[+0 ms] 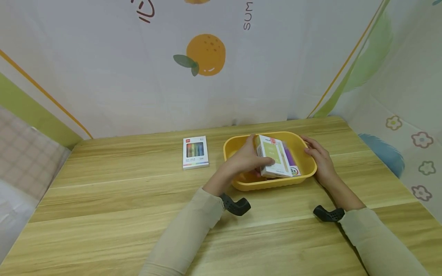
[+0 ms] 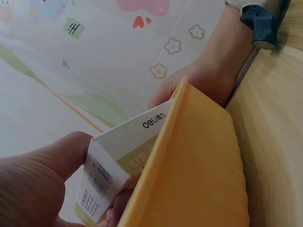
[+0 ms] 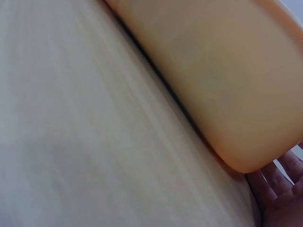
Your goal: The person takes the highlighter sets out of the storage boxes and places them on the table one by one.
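My left hand [image 1: 246,158] grips a white-and-green deli carton [image 1: 274,155], thumb across its top face and the other fingers mostly hidden behind it. The carton sits tilted within a yellow plastic basket [image 1: 229,147]. In the left wrist view, the carton's barcode end [image 2: 100,179] shows beside the thumb, above the basket's rim. A purple-and-white package [image 1: 289,155] lies partly under the carton. At the basket's right end, my right hand [image 1: 322,163] holds the rim. The right wrist view shows its fingers [image 3: 279,182] against the basket's outer wall.
A white box of coloured crayons or similar sticks [image 1: 195,152] lies flat on the wooden table [image 1: 121,203], left of the basket. A patterned curtain [image 1: 138,76] hangs along the table's back edge. Near the right edge is a blue rounded shape [image 1: 383,153].
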Motion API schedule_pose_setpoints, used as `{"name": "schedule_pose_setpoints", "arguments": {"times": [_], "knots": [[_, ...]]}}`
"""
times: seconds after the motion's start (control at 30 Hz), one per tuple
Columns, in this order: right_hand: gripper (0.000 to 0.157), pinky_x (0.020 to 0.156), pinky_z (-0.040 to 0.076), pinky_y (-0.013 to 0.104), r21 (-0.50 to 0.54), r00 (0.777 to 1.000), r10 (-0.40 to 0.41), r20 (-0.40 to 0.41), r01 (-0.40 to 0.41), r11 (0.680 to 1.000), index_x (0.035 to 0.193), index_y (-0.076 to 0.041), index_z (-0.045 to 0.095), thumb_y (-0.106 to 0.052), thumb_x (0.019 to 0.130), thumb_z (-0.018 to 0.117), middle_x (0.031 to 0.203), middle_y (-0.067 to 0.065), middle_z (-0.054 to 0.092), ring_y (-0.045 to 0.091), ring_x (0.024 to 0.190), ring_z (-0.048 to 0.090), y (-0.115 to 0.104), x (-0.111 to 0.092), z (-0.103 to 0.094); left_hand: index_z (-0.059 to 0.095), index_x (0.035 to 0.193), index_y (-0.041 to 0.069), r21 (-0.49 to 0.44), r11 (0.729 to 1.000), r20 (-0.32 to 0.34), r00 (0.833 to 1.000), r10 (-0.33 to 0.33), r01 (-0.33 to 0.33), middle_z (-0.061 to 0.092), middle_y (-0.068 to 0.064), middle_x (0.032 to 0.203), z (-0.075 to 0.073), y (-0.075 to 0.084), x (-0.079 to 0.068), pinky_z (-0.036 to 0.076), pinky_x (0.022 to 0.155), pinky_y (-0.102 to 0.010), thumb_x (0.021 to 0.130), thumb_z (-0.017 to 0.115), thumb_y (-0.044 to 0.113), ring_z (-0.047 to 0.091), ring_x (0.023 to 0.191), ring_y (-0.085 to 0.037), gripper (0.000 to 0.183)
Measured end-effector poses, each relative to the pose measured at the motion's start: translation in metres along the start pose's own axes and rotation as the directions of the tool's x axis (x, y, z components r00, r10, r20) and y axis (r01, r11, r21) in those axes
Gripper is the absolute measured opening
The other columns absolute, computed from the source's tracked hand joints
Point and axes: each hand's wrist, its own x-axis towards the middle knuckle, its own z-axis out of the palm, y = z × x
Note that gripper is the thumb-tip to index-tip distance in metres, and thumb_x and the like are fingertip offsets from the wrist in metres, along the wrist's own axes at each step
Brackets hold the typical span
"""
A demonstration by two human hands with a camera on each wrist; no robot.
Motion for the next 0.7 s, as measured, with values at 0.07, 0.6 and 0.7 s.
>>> {"name": "schedule_pose_setpoints", "arguments": {"times": [0.07, 0.6, 0.7], "knots": [[0.040, 0.087, 0.054, 0.013, 0.003, 1.000, -0.002, 0.001, 0.002, 1.000, 0.146, -0.004, 0.048, -0.011, 0.107, 0.042, 0.128, -0.008, 0.061, 0.003, 0.109, 0.062, 0.0000, 0.0000, 0.0000, 0.002, 0.163, 0.018, 0.007, 1.000, 0.003, 1.000, 0.011, -0.011, 0.065, -0.015, 0.095, 0.0000, -0.0004, 0.0001, 0.062, 0.065, -0.045, 0.086, 0.079, 0.018, 0.062, 0.056, -0.019, 0.109], [0.043, 0.088, 0.053, 0.012, -0.006, 1.000, 0.027, 0.006, -0.027, 1.000, 0.150, -0.005, 0.044, -0.014, 0.108, 0.042, 0.130, -0.010, 0.058, 0.002, 0.111, 0.060, 0.0012, -0.0001, -0.0012, 0.011, 0.161, 0.012, 0.005, 1.000, 0.002, 1.000, 0.025, -0.025, 0.068, -0.015, 0.094, 0.0006, -0.0018, 0.0007, 0.063, 0.070, -0.047, 0.085, 0.081, 0.018, 0.066, 0.060, -0.019, 0.103], [0.043, 0.087, 0.053, 0.013, 0.000, 1.000, 0.026, 0.009, -0.026, 1.000, 0.150, -0.004, 0.043, -0.014, 0.108, 0.042, 0.130, -0.010, 0.058, 0.002, 0.110, 0.060, 0.0011, 0.0003, -0.0014, 0.007, 0.162, 0.011, 0.010, 1.000, 0.009, 1.000, 0.028, -0.028, 0.071, -0.015, 0.091, 0.0007, -0.0025, 0.0012, 0.063, 0.071, -0.048, 0.087, 0.080, 0.017, 0.066, 0.059, -0.019, 0.105]]}}
